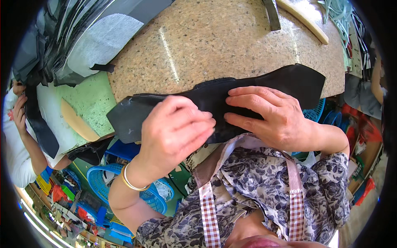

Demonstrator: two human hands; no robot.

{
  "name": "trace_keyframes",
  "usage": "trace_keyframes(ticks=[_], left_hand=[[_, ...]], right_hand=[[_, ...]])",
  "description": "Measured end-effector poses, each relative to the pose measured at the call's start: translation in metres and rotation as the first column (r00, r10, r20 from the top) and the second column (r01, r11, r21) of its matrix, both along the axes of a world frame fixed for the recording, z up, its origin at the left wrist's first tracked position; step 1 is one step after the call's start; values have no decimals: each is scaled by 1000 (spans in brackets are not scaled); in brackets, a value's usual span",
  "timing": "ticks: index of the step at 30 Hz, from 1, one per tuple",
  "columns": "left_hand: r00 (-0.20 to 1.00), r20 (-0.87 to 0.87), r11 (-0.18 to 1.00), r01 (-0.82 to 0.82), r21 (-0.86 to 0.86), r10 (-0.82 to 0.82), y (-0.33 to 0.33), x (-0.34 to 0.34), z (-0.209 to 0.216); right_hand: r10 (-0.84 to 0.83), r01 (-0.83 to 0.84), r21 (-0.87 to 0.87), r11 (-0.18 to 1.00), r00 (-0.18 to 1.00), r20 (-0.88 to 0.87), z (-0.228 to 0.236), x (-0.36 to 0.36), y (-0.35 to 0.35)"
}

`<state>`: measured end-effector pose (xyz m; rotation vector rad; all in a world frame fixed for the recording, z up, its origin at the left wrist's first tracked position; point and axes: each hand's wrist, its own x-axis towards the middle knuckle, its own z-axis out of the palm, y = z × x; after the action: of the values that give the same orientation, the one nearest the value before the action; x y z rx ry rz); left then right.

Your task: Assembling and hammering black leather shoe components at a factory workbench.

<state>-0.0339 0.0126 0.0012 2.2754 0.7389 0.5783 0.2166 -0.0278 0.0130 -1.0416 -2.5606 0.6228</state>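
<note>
A long black leather-like piece [307, 86] with pointed ends lies across the near edge of a speckled stone slab. Along the middle of its far edge a rough dark strip shows. My right hand [269, 115] lies on the piece right of centre, fingers stretched out and a little apart. Just above the piece, left of centre, my left hand [178, 130] is closed, its fingertips pressed together. Whatever it may hold is hidden. A gold bangle [131, 182] circles my left wrist.
The speckled slab [198, 45] bears a metal strip [271, 14] and a curved wooden bar [303, 20] at the far right. Dark sheets [49, 49] are heaped far left. Blue baskets [99, 182] stand below. At left, another person's hand [19, 111] holds a black piece [41, 124].
</note>
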Motion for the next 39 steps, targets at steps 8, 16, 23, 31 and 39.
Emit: trace_keyframes(ticks=[8,16,23,31,39], left_hand=[[998,-59,942,-15,335,37,-26,-17,-20],[978,73,981,-196,7,195,15,-34,17],[673,-174,496,-321,807,719,111,17,13],[722,-69,512,-416,752,688,103,19,3],[893,32,788,-413,456,449,80,-10,24]], right_hand=[[4,15,275,961,998,-68,-9,-28,-6],[85,-75,139,987,994,-68,-30,-7,-65],[60,-125,-177,976,942,-331,-1,-6,-25],[-68,202,336,920,926,-371,30,-53,193],[52,-50,241,969,999,-3,33,-86,233]])
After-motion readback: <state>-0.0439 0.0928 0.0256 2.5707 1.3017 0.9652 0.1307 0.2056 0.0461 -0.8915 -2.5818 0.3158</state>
